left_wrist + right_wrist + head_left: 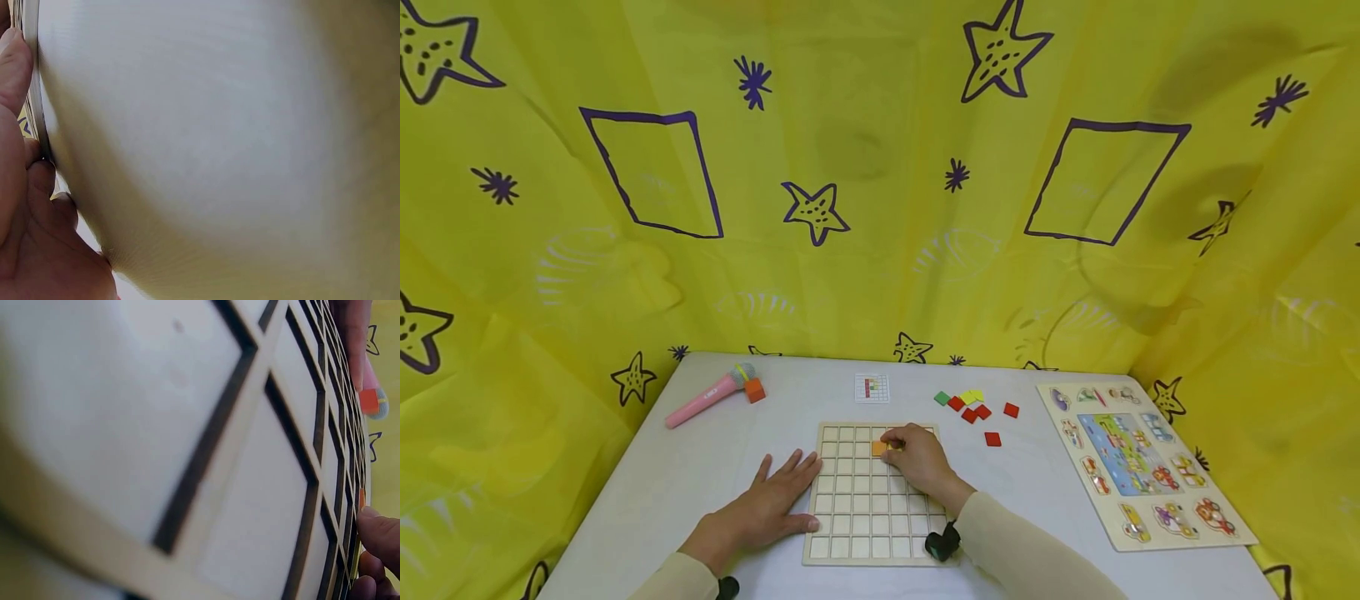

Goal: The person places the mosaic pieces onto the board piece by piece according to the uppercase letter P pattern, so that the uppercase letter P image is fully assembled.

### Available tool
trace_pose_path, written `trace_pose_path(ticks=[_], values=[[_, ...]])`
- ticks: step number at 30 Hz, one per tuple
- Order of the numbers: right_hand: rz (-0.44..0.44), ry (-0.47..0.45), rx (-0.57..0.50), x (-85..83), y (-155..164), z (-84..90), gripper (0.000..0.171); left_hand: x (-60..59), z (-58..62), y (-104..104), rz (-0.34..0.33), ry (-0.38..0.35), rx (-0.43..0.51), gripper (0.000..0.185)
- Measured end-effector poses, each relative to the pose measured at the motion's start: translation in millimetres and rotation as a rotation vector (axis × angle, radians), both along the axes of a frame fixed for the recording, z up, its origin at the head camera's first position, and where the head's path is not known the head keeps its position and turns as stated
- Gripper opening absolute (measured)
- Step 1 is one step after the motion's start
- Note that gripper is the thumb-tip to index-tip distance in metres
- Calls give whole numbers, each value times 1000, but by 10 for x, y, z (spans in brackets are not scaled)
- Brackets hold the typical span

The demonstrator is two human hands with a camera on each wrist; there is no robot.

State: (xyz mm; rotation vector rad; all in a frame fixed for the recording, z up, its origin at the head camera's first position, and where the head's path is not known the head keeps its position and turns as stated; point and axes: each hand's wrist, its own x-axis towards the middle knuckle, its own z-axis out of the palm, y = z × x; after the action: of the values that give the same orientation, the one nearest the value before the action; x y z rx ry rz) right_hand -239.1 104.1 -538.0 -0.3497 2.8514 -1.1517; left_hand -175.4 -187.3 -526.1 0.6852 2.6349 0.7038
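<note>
Right fingers [898,433] pinch 1 orange tile [878,448] on the gridded board [860,503], left fingers [801,473] spread at its edge.

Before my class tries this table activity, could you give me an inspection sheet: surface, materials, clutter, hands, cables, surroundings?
Surface: white table, plain.
Job's things: wooden grid board, an orange tile in one cell; pattern card behind; loose red tiles, yellow tiles and a green tile towards the far right.
Clutter: pink microphone and orange block, left; picture puzzle, right.
Hands: left hand spread at the board's left edge; right hand pinches a partly hidden orange-yellow piece beside the orange tile.
Cables: nothing seen.
Surroundings: yellow curtain printed with stars.
</note>
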Motion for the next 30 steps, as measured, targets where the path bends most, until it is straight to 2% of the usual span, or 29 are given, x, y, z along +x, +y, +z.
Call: trace_pose_path(ticks=[8,19,24,30], values=[[2,0,-24,-3,-3,24,20,14,21,-10,-9,11,1,98],[-23,-18,-76,-16,8,40,21,-16,-32,-8,2,-2,13,97],[-42,-7,-131,-14,34,55,21,-13,-53,-12,5,-9,44,96],[-93,-35,-203,-41,94,109,18,9,-17,-15,4,-16,77,96]])
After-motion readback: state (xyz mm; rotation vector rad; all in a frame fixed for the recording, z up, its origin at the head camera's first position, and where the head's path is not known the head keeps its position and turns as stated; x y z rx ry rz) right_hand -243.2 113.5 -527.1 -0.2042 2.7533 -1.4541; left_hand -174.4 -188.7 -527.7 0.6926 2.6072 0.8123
